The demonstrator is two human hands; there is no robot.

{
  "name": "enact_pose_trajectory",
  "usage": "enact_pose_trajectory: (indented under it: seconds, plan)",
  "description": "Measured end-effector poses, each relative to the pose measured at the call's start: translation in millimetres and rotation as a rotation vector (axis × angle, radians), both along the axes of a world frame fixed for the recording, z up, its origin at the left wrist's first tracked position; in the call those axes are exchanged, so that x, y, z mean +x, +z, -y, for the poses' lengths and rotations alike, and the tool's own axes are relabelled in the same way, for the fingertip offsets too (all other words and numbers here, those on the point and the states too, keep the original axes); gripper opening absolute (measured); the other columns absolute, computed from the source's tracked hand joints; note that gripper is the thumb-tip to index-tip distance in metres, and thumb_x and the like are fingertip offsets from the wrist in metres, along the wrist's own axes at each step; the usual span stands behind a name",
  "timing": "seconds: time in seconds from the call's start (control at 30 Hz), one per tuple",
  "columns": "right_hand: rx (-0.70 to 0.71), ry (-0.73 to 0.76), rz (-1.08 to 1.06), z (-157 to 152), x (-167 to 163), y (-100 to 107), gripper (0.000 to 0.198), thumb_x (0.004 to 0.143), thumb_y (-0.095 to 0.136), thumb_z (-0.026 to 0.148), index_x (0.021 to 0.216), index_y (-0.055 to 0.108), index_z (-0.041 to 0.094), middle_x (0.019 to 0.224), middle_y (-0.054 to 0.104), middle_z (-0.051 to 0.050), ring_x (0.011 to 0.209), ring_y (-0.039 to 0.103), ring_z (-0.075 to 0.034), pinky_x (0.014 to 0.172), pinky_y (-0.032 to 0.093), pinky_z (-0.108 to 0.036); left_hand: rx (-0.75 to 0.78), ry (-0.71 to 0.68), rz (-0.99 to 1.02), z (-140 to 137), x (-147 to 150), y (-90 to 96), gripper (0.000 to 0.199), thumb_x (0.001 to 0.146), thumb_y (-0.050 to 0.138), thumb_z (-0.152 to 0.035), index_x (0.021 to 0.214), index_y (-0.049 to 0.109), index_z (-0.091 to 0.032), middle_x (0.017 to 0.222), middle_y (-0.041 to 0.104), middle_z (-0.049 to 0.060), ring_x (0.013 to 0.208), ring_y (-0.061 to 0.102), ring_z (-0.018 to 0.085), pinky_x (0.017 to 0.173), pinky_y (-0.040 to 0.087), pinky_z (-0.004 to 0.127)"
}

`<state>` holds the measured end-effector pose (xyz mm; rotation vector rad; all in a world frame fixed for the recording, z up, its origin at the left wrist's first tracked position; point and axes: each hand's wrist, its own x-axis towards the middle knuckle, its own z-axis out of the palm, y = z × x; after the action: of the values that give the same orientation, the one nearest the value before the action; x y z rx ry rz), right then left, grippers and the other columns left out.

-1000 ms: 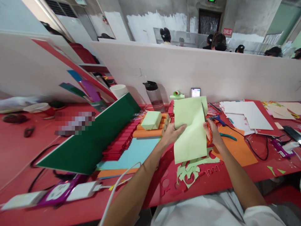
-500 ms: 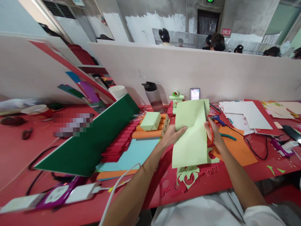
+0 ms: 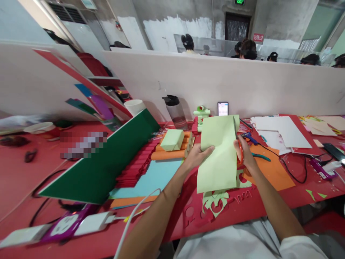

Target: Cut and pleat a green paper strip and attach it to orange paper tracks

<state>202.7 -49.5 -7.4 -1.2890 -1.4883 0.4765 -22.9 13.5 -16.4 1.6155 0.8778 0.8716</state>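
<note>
A sheet of light green paper (image 3: 217, 162) is held up over the table, in front of my body. My left hand (image 3: 201, 154) grips its left edge, thumb on top. My right hand (image 3: 245, 151) is closed around the orange handles of a pair of scissors (image 3: 240, 153). The blades lie along the paper's right side, where a narrow strip stands partly apart near the top. Below the sheet lie green paper scraps (image 3: 215, 201) with cut-out holes. Close to my right hand are an orange sheet (image 3: 275, 167) and teal-handled pliers (image 3: 261, 156).
On the left, a green board (image 3: 107, 162) leans beside red folded paper (image 3: 137, 162), orange rolls (image 3: 168, 154) and a green paper block (image 3: 172, 139). A bottle (image 3: 176, 113) and a phone (image 3: 223, 108) stand at the back. White sheets (image 3: 288, 133) and cables lie right; a white cable (image 3: 132, 214) crosses my left forearm.
The scissors' blades have closed further along the paper's right side, and the strip there hangs slightly more apart. Both hands stay almost where they were.
</note>
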Motion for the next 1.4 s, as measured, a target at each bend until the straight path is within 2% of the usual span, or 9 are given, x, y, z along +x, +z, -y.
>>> enact_pose_trajectory:
  seconds: [0.3, 0.5, 0.87, 1.13, 1.4]
  plan:
    - [0.034, -0.004, -0.006, 0.2, 2.4, 1.5, 0.047, 0.097, 0.038, 0.065, 0.097, 0.055, 0.021, 0.091, 0.064, -0.008, 0.083, 0.060, -0.022, 0.078, 0.048, -0.034, -0.013, -0.063, -0.018, 0.3, -0.3, -1.2, 0.044, 0.077, 0.073, -0.055, 0.082, 0.070, -0.012, 0.066, 0.066, 0.004, 0.058, 0.060, 0.015, 0.049, 0.045, 0.023]
    - [0.005, -0.062, 0.008, -1.3, 2.5, 0.8, 0.046, 0.096, 0.037, 0.065, 0.089, 0.051, 0.023, 0.082, 0.059, -0.005, 0.076, 0.056, -0.021, 0.072, 0.046, -0.032, -0.004, -0.062, -0.016, -1.1, -0.8, -2.8, 0.044, 0.076, 0.073, -0.056, 0.079, 0.069, -0.013, 0.062, 0.063, 0.002, 0.060, 0.059, 0.015, 0.048, 0.043, 0.022]
    - [0.016, -0.066, -0.007, 0.5, -0.5, -0.3, 0.047, 0.097, 0.037, 0.065, 0.090, 0.052, 0.021, 0.082, 0.060, -0.004, 0.074, 0.055, -0.020, 0.070, 0.045, -0.032, -0.014, -0.072, -0.031, 2.0, -0.4, 0.2, 0.044, 0.077, 0.073, -0.056, 0.081, 0.069, -0.012, 0.065, 0.063, 0.003, 0.060, 0.059, 0.016, 0.048, 0.043, 0.022]
    - [0.045, -0.051, -0.064, 0.7, 1.6, 1.9, 0.047, 0.096, 0.038, 0.065, 0.098, 0.056, 0.022, 0.090, 0.063, -0.008, 0.085, 0.060, -0.024, 0.080, 0.049, -0.036, -0.018, -0.112, -0.062, 4.5, 1.2, -1.5, 0.045, 0.078, 0.072, -0.057, 0.080, 0.069, -0.013, 0.063, 0.061, 0.002, 0.060, 0.058, 0.015, 0.049, 0.040, 0.022]
    - [0.021, -0.086, -0.066, 0.4, 1.1, 1.9, 0.046, 0.096, 0.038, 0.065, 0.088, 0.052, 0.022, 0.082, 0.060, -0.005, 0.075, 0.055, -0.021, 0.074, 0.048, -0.035, 0.012, -0.110, -0.073, 2.8, 0.9, -3.8, 0.046, 0.078, 0.070, -0.059, 0.080, 0.068, -0.012, 0.062, 0.060, 0.002, 0.060, 0.057, 0.015, 0.049, 0.040, 0.023]
